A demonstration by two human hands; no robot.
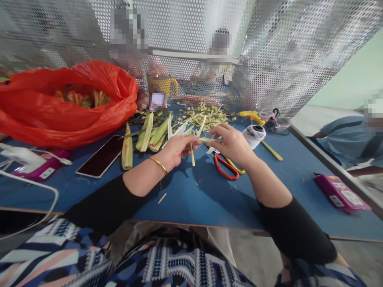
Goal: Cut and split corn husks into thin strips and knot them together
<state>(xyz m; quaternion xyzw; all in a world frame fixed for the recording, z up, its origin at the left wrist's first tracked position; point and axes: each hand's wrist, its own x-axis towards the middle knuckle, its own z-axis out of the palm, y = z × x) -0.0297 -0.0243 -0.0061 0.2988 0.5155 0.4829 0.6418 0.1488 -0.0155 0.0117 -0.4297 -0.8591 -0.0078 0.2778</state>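
Note:
My left hand (176, 150), a gold bangle at its wrist, has its fingers closed on a pale green leaf strip with a short stalk (192, 155) hanging below. Facing it, my right hand (229, 144) pinches the other end of the strip (206, 140). Scissors with red and yellow handles (226, 167) lie under and beside my right hand. Husk pieces (127, 149) rest left of my left hand, and a heap of shredded leaf bits (206, 115) lies behind both hands. A white thread spool (253, 136) stands right of my right hand.
A red plastic bag (68, 119) fills the back left. Near it lie a dark phone (101, 156) and a cable with a charger (26, 157). A yellow glue gun (251, 116) is at the back right, a purple pack (341, 193) at the right edge. People sit behind the mesh and at right.

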